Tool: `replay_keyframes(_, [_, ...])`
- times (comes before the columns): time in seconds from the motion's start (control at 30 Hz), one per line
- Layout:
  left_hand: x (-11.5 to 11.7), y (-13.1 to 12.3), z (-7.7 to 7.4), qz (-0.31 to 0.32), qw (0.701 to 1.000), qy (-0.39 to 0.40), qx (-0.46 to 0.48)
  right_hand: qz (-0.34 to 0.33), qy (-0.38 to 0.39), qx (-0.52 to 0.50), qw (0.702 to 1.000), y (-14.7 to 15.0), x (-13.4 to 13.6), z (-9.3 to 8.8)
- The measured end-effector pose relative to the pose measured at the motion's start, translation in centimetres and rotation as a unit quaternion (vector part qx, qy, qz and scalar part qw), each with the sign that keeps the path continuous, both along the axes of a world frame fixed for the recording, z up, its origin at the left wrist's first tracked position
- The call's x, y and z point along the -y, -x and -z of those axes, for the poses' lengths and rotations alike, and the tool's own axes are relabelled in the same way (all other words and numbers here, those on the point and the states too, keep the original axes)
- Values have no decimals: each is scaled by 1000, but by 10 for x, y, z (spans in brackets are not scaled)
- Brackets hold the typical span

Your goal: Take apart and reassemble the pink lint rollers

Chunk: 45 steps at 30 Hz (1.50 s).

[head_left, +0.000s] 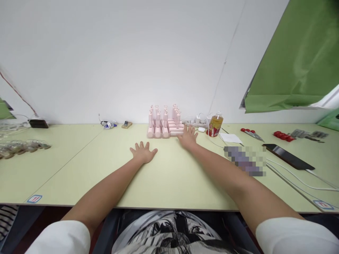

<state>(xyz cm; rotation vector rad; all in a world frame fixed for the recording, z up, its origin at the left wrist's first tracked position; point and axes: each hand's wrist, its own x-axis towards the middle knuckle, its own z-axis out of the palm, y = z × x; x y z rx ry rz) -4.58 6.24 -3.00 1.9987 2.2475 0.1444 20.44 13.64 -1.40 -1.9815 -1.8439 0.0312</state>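
Observation:
Several pale pink cylinder-like pieces (158,132) stand and lie in a close group against the wall; thin upright parts with small loops rise from them, and their exact kind is unclear. My left hand (143,152) lies on the pale green table (169,180), fingers spread, in front and to the left of the group. Next to the group's right end is my right hand (188,137), its fingers spread and nothing held. Its fingertips come close to the lying pink pieces (177,133); whether they touch I cannot tell.
Right of the group stand a bottle of yellow drink (215,124), a power strip with plugs (197,123) and white paper (231,138). Farther right lie a phone (288,157), red-ended tools (251,134) and cables. Coiled cable (109,125) and clear containers (23,147) are left.

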Motion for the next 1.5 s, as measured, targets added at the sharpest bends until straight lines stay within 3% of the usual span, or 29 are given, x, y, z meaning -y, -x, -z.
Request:
replay_keyframes(0.17, [1, 0, 2, 5, 1000, -4, 0, 62, -39, -110, 991, 24, -39, -26])
replay_keyframes(0.37, [2, -1, 4, 4, 1000, -2, 8, 66, -13, -134, 989, 28, -51, -29])
replay_keyframes(0.53, [3, -2, 4, 5, 1000, -1, 17, 64, -31, -151, 986, 21, -34, -36])
replay_keyframes(0.7, [6, -3, -3, -2, 998, -20, 52, 25, -79, -184, 979, 4, 8, -46])
replay_keyframes(0.8, [12, -16, -13, 53, 990, -43, 123, -28, -97, -229, 968, -1, 38, -44])
replay_keyframes(0.83, [15, -24, -16, 83, 984, -45, 151, -50, -99, -266, 958, -1, 46, -41])
replay_keyframes(0.87, [18, -32, -19, 111, 977, -44, 178, -71, -99, -370, 921, 1, 55, -38])
replay_keyframes(0.9, [21, -42, -20, 143, 966, -41, 212, -79, -98, -410, 903, 3, 62, -34])
replay_keyframes(1.0, [30, -68, -20, 219, 870, -52, 438, -93, -74, -488, 865, 12, 79, -24])
replay_keyframes(1.03, [32, -74, -19, 215, 838, -59, 498, -97, -64, -509, 853, 15, 83, -20])
replay_keyframes(1.1, [34, -76, -18, 195, 806, -74, 554, -115, -25, -578, 808, 19, 90, -15])
replay_keyframes(1.2, [34, -65, -18, 202, 796, -87, 563, -148, 54, -706, 691, 22, 96, -10])
replay_keyframes(1.27, [33, -57, -19, 210, 795, -88, 563, -158, 83, -751, 635, 25, 98, -8])
replay_keyframes(1.37, [32, -51, -21, 210, 799, -89, 556, -161, 93, -772, 608, 28, 99, -7])
replay_keyframes(1.5, [26, -52, -19, 218, 784, -97, 574, -153, 65, -778, 606, 25, 95, -9])
